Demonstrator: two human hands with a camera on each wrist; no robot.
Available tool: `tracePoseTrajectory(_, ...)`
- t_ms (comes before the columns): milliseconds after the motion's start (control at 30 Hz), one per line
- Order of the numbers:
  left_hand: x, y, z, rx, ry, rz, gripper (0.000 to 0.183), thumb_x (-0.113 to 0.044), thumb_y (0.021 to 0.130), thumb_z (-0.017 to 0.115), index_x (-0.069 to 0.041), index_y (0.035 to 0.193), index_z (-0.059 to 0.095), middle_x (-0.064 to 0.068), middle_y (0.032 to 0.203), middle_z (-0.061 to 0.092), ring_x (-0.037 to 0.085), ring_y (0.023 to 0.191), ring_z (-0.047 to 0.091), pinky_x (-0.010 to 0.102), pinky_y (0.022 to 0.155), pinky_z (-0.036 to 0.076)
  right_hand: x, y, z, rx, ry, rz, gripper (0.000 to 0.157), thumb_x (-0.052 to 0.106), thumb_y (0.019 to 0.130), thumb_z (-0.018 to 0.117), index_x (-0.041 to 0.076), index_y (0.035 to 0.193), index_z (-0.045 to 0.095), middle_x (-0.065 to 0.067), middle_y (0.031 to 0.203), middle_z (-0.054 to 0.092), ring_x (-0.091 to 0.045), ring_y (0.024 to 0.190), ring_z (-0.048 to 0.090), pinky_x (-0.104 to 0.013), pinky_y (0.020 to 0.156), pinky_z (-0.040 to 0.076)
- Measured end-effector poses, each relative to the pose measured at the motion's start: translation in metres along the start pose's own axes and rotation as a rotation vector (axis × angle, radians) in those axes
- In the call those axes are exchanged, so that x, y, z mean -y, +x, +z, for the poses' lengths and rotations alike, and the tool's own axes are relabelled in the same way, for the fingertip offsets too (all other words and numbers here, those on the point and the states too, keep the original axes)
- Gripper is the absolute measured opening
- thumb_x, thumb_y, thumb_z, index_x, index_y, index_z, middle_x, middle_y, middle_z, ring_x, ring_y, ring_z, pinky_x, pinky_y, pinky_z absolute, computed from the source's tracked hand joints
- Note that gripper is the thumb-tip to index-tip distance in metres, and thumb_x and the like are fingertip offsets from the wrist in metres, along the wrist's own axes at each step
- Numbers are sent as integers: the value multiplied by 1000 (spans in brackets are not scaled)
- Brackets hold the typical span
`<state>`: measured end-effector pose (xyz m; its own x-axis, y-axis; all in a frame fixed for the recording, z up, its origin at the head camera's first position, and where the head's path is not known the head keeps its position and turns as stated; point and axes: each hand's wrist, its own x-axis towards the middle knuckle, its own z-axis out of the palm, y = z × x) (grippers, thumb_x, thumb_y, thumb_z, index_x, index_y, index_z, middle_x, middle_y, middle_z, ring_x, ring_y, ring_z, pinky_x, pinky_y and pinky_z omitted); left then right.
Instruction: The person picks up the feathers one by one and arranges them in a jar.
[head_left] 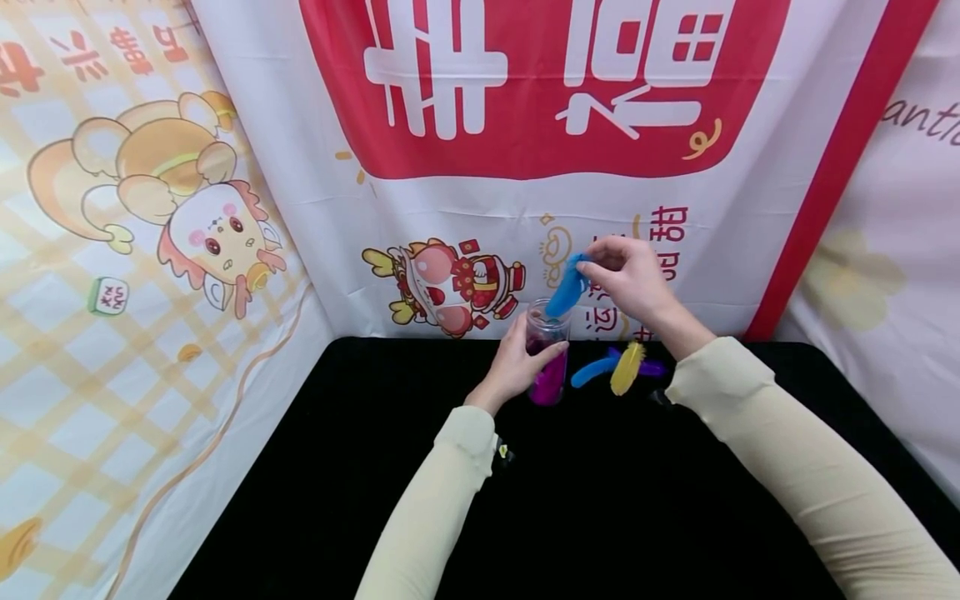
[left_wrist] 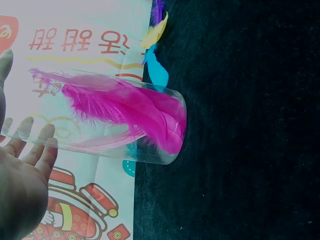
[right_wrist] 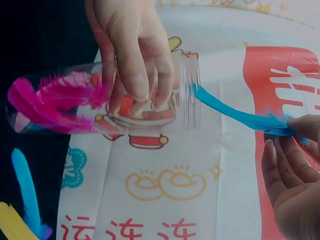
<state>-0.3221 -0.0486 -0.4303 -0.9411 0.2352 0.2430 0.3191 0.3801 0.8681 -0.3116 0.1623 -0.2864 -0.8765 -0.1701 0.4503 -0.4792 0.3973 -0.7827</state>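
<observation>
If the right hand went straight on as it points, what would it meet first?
Likely the printed backdrop: in the head view the right hand points up and left toward it, with the jar below that line. Depth is unclear.

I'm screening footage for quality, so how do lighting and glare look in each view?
Head view: bright backdrop, but a tabletop so black that shadows hardly show; left wrist view: backdrop hazy and washed out around the left hand; right wrist view: dimmer overall, with light streaks on the clear jar's neck.
</observation>
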Motion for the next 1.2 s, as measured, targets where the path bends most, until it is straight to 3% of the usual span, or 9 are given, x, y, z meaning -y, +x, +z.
tracePoseTrajectory(467,0,0,0,14,-27,1,77,-52,93,72,-22,153,35,5,146,47,19,132,54,43,110,47,-8,2,18,43,-85,-22,13,14,96,73,4,105,75,-13,99,75,-21,84,69,-21,69,55)
tracePoseTrajectory(767,1,2,-1,23,-33,8,78,-51,94,71,-23,156,32,4,148,46,19,135,53,40,111,46,-9,0,32,97,-224,-97,12,12,94,74,5,104,77,-10,94,76,-22,82,71,-41,76,60)
tracePoseTrajectory(1200,1,2,-1,16,4,33,79,-46,96,72,-20,158,30,7,150,45,18,135,50,38,113,43,-20,-3,38,154,-343,-74,10,11,92,75,5,99,80,-10,94,77,-23,81,64,-37,72,50)
